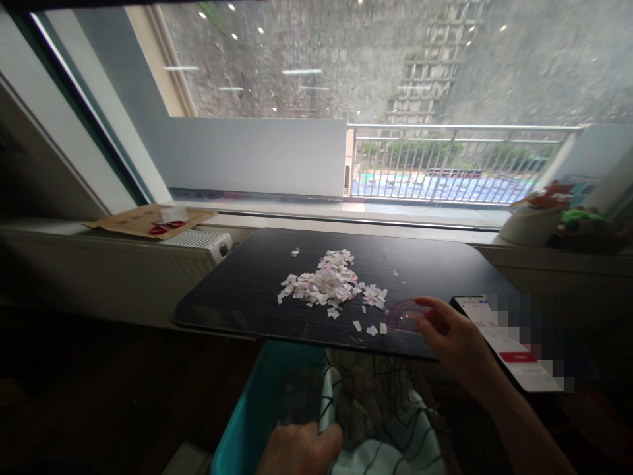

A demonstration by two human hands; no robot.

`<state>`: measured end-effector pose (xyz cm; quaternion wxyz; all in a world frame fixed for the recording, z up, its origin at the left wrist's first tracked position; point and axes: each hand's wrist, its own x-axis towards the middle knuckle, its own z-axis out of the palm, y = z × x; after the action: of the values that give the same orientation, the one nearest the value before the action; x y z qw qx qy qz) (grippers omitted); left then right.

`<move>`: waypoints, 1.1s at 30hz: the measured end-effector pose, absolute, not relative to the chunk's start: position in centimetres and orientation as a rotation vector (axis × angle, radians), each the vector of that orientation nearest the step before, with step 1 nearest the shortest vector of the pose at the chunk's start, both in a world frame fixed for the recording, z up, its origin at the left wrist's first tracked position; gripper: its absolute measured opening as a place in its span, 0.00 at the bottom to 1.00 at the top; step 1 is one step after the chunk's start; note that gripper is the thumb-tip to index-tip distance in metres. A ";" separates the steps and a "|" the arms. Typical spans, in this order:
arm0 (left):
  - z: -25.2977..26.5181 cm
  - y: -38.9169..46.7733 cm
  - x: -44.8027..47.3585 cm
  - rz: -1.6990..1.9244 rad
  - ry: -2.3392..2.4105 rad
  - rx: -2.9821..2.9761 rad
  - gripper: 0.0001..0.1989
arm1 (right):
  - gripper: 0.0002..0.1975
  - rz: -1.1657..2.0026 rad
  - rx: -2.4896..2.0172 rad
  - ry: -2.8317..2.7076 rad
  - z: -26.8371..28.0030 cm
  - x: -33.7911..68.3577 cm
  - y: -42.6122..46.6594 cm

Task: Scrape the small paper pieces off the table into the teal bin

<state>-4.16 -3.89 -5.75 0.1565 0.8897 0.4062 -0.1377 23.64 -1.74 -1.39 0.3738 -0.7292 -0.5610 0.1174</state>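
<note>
My right hand (448,330) is at the near right edge of the black table (222,290), thumb and fingers pinching a see-through pinkish protractor (403,313). The protractor's curved edge lies close to the table surface. To its left spreads a heap of small torn paper pieces (329,280), with a few loose scraps (372,330) beside the protractor. Below the table edge my left hand (301,448) is closed on the rim of a white cloth bag (390,455) with dark lines. The bag gapes under the table; its inside is dim.
A phone (509,349) with a lit screen stands at the table's right. A teal bin (242,415) is below, beside the bag. On the left ledge lie brown paper (128,221) and red-handled scissors (165,228), near a radiator (198,243). A potted plant (531,224) sits on the right sill.
</note>
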 end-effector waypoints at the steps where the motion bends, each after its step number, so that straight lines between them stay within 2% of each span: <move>1: -5.9 -3.8 -4.1 -0.418 1.179 2.531 0.04 | 0.20 0.316 -1.859 -1.426 -1.5 23.6 -1.7; 7: -6.4 -3.8 -4.0 -0.417 1.201 2.531 0.09 | 0.18 0.463 -1.753 -1.485 -2.1 22.3 -1.4; 14: -5.6 -3.6 -3.8 -0.507 1.204 2.487 0.06 | 0.18 0.334 -1.774 -1.457 -1.5 21.5 -1.1; 18: -5.2 -3.6 -3.7 -0.540 1.159 2.476 0.08 | 0.17 0.366 -1.778 -1.442 -1.3 21.6 -1.3; 22: -5.1 -3.6 -3.6 -0.529 1.193 2.458 0.05 | 0.19 0.339 -1.795 -1.364 -2.0 22.5 -1.2; 33: -5.2 -3.6 -3.7 -0.533 1.136 2.474 0.05 | 0.22 0.389 -1.804 -1.226 -2.7 24.6 -2.3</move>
<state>-3.71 -3.64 -5.24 0.1829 0.8768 0.4027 -0.1889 24.60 -2.29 -2.70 0.4465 -0.7286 -0.4950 0.1571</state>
